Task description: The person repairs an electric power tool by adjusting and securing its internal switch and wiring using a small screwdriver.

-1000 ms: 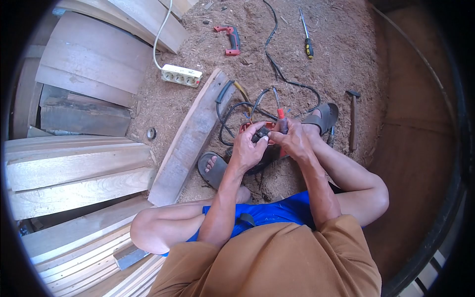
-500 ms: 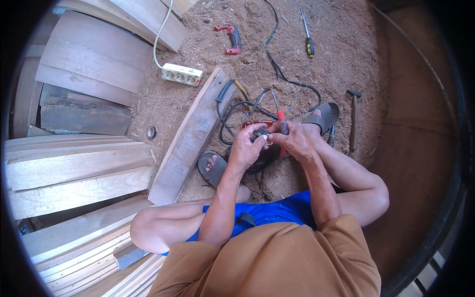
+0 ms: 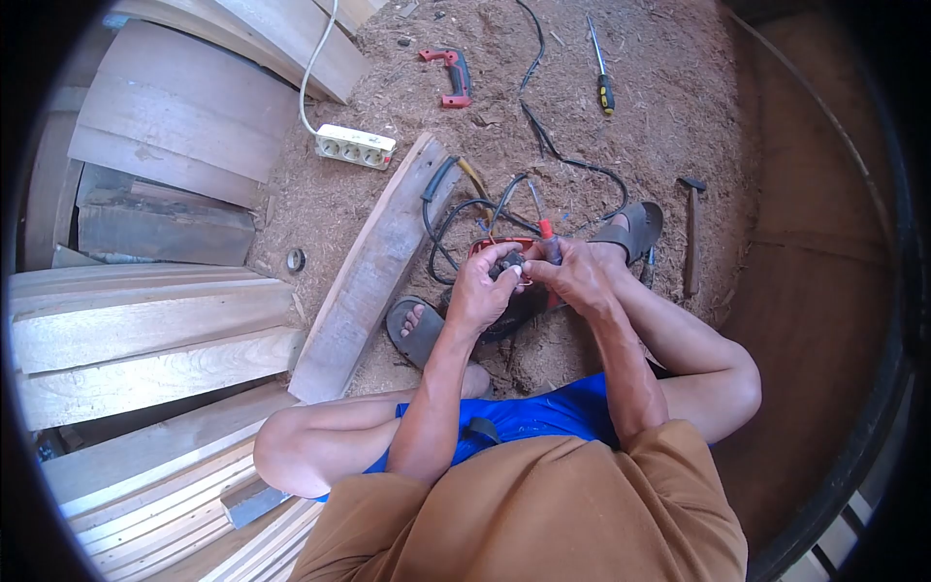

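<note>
My left hand (image 3: 483, 291) is closed around a small black part (image 3: 508, 260) that looks like a switch with thin wires on it. The thumb and fingertips of my right hand (image 3: 578, 274) pinch at the part's right side. That same hand also keeps a screwdriver (image 3: 546, 231) with a red and dark handle in its grip, its shaft pointing up and away from me. Below both hands lies a red and black power tool (image 3: 514, 318), mostly hidden by them. A black cable (image 3: 433, 228) loops beside it on the left.
A wooden plank (image 3: 364, 281) lies left of the tool. Farther off are a power strip (image 3: 355, 147), a red and black handle piece (image 3: 456, 78) and a yellow-black screwdriver (image 3: 605, 92). A hammer (image 3: 692, 238) lies at right, a tape roll (image 3: 296, 259) at left. Sawdust covers the ground.
The screwdriver in my right hand has shifted slightly left and down. Both hands stay at the black part, with only small finger movement.
</note>
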`<state>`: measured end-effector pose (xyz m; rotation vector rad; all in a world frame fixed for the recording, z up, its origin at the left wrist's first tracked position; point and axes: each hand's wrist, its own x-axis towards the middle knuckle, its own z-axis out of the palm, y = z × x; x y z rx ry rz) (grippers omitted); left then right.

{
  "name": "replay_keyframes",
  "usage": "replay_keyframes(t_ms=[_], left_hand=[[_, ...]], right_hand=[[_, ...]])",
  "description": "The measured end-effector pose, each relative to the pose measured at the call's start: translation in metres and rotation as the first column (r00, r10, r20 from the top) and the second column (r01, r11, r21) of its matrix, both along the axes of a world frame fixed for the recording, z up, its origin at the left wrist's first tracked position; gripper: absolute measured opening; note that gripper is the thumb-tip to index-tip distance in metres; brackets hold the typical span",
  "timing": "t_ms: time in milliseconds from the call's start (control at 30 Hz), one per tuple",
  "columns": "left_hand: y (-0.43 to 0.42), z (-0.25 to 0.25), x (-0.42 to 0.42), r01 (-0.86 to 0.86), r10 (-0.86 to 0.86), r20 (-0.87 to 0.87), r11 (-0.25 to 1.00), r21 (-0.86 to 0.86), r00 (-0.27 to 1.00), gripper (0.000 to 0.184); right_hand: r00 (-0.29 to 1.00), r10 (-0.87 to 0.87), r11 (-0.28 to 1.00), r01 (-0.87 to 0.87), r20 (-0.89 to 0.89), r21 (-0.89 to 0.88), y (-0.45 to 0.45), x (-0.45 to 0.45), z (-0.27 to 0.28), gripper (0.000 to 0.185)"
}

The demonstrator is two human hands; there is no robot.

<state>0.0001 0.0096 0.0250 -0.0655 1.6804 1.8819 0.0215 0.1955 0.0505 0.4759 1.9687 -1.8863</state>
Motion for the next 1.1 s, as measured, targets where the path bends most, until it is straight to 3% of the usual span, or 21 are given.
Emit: replay_keyframes(t_ms=[200,300,600,800,1000,1100], left_hand=[[0.002,0.012,-0.001,0.011,-0.012,0.031,1.0,0.012,0.999,0.039],[0.003,0.011,0.001,-0.003,0.001,0.027,0.998,0.056,1.0,0.04],[0.001,0.021,-0.002,0.042,-0.039,0.051,0.997,-0.059,0.998,0.035],[0.006,0.019,0.002,-0.001,0.0,0.109,1.0,0.008,0.994,0.034],[0.007,0.012,0.004,0.043,-0.043,0.069,0.999,0.006,0.997,0.034],[0.009,0.014,0.004,0.032,-0.032,0.068,0.999,0.002,0.997,0.033]], right_hand=[[0.999,0.017,0.996,-0.022,0.047,0.092,-0.003,-0.002,0.019,0.016],[0.999,-0.022,0.999,0.023,-0.037,0.03,-0.005,0.002,0.014,0.016],[1.0,-0.007,0.998,0.007,0.005,0.062,-0.003,0.006,0.011,0.017],[0.999,0.03,0.998,-0.028,-0.034,0.051,0.002,0.01,0.007,0.019],[0.999,-0.009,1.0,0.008,0.037,0.007,0.002,0.014,0.015,0.019],[1.0,-0.021,0.996,0.02,0.011,0.092,0.0,0.016,0.015,0.02]])
